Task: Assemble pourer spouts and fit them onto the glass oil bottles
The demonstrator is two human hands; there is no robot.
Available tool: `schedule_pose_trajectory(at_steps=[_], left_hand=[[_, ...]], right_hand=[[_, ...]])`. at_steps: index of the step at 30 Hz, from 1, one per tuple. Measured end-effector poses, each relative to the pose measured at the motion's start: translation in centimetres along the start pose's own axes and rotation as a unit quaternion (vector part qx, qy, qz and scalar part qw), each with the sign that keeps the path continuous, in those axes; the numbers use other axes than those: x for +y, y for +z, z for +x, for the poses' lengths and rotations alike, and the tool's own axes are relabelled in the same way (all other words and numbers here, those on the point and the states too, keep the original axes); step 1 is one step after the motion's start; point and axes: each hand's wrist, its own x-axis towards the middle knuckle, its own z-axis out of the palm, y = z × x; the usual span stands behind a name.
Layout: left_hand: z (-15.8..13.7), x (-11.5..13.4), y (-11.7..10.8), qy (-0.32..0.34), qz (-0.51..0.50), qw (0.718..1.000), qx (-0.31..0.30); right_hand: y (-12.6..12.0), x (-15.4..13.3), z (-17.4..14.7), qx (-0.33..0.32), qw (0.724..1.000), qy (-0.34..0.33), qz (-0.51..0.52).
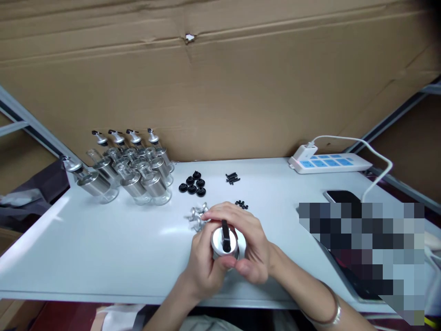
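Near the table's front edge, an oil bottle (220, 243) shows from above, its silver pourer top and black flip cap facing up. My left hand (206, 259) wraps round its left side. My right hand (254, 241) curls round the far and right sides, with both thumbs at the near side. Most of the bottle's body is hidden by my hands. Just beyond my fingers lie several silver pourer parts (197, 217), partly covered. Small black rings or caps (241, 204) sit beyond my right hand.
Several glass-and-steel bottles (129, 184) stand at the left, some with pourers fitted. Black stoppers (192, 188) and thin black pieces (233, 178) lie mid-table. At the right are a white power strip (330, 163) with a cable and a phone (339, 196). Cardboard (241, 92) walls the back.
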Motion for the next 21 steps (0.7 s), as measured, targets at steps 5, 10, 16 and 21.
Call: schedule_pose_trajectory(at_steps=[5,10,16,21], left_hand=[[-0.06,0.26,-0.07,-0.03,-0.042,0.998,-0.021],[-0.24,0.57,-0.32,-0.045,-0.077,0.995,-0.046],[-0.5,0.04,0.21,-0.051,-0.099,0.994,-0.023],[-0.45,0.21,0.5,-0.055,-0.091,0.994,-0.018]], right_hand=[[0.3,0.39,-0.26,-0.001,1.0,-0.02,0.013],[0.41,0.64,-0.47,-0.002,0.999,-0.042,-0.007],[0.43,0.56,-0.79,-0.002,0.997,-0.056,-0.044],[0.33,0.29,-0.84,0.0,0.996,-0.049,-0.073]])
